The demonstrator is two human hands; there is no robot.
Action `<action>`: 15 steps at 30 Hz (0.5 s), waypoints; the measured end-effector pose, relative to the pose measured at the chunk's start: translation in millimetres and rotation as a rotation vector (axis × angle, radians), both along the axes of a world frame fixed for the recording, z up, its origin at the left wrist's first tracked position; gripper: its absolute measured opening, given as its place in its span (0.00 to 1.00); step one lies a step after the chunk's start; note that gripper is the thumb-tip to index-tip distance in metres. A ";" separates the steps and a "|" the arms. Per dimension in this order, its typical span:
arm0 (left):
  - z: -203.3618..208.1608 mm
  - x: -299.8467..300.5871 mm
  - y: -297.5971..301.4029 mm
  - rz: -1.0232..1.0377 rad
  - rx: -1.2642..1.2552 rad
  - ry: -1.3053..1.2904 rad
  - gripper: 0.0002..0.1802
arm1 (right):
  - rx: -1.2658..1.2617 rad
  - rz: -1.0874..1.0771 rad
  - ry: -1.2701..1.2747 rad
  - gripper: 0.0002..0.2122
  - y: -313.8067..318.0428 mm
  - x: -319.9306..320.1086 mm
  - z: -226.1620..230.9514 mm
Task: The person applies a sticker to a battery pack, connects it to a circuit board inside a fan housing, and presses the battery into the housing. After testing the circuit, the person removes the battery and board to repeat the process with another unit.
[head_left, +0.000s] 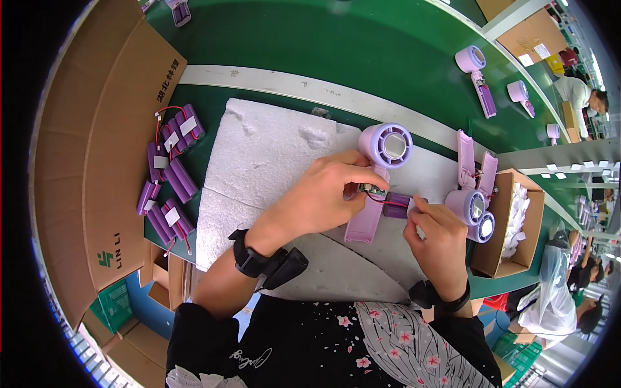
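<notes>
A lilac handheld fan lies on the white foam board, its round head away from me and its handle shell opened toward me. My left hand is closed on the upper handle, thumb and fingers around a small green circuit board. Red and dark wires run from the board to a purple battery pack beside the handle. My right hand pinches the pack's right end, where a small white tab shows between the fingertips.
Several purple battery packs with white labels lie at left beside a tall cardboard box. Two more opened fans rest at right, next to a carton of white pieces. Beyond a pale rail, other fans sit on the green surface.
</notes>
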State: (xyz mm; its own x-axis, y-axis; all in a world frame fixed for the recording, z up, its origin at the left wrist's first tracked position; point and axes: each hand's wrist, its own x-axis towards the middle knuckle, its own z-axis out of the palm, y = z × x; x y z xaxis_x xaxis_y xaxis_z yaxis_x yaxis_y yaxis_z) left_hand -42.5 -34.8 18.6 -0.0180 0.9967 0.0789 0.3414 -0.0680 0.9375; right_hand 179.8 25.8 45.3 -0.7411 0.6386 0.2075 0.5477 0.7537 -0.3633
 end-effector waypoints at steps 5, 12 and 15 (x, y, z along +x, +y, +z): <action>-0.9 -3.1 -3.7 -0.002 0.017 0.010 0.20 | -0.079 0.015 0.045 0.06 3.2 -1.6 0.7; 5.1 -7.3 -4.8 -0.001 -0.045 0.032 0.20 | -0.110 0.070 0.084 0.05 6.3 1.9 -4.6; 4.0 -6.2 -4.3 0.004 -0.013 0.045 0.20 | -0.105 0.078 0.068 0.05 5.8 0.9 -3.5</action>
State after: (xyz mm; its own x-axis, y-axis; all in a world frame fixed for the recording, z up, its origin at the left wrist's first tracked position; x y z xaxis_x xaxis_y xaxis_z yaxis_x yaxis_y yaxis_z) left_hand -48.7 -39.0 22.6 -0.0185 0.9976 0.0670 0.3832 -0.0548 0.9221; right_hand 180.7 31.6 41.8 -0.7757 0.6005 0.1940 0.4606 0.7489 -0.4764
